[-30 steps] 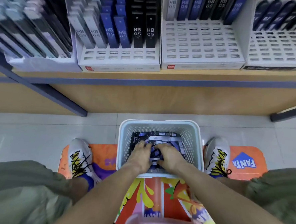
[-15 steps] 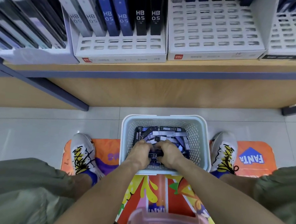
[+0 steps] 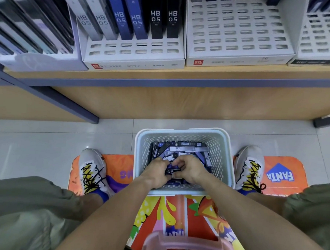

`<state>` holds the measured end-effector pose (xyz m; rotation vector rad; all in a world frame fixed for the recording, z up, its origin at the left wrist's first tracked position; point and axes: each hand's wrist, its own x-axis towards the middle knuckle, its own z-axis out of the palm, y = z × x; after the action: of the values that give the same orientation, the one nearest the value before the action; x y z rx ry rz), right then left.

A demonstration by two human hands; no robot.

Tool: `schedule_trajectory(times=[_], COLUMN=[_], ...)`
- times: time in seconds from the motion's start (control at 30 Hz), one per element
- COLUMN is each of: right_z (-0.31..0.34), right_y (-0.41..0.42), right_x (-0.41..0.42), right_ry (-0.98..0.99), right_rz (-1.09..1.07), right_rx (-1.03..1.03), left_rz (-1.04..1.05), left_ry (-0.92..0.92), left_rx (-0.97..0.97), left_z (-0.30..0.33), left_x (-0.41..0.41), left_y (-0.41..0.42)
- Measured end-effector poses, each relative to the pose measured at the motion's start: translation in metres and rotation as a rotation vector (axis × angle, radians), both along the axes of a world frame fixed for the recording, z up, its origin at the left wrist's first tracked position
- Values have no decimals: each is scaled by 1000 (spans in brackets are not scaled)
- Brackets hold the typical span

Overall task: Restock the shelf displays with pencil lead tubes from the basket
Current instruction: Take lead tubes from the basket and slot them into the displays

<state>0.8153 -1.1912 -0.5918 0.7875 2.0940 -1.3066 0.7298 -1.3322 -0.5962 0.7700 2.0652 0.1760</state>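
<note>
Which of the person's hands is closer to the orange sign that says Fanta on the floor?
Right. The right hand is in the basket on the side toward the Fanta logo; the left hand sits farther away.

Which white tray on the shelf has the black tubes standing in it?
The left tray, holding grey, blue and black tubes marked HB 0.5. The middle tray beside it shows mostly bare slots.

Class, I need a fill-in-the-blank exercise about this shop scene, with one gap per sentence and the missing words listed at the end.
1. Both hands, the left hand and the right hand, reach into the white ____ on the floor.
2. The black tubes in the display box on the shelf read HB and ____.
3. The floor mat beside the right shoe carries the word ____.
4. The basket stands between the person's two ____.

Missing words: basket; 0.5; FANTA; shoes
</note>
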Motion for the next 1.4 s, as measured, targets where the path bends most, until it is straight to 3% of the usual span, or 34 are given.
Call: schedule_trajectory(times=[0.37, 0.53, 0.9, 1.1, 1.4], right_z=[23, 37, 69, 115, 261], right_y=[19, 25, 31, 38, 63], right_x=[-10, -17, -13, -14, -33], right_ry=[163, 225, 267, 431, 536], right_rz=[-280, -385, -500, -273, 21], right_rx=[-95, -139, -173, 5, 287], left_rz=[103, 346, 601, 749, 720], left_ry=[-49, -255, -496, -782, -836], left_rx=[153, 277, 342, 425, 707], left_z=[29, 45, 78, 118, 227], left_x=[-9, -9, 6, 9, -12], left_y=[8, 19, 28, 35, 48])
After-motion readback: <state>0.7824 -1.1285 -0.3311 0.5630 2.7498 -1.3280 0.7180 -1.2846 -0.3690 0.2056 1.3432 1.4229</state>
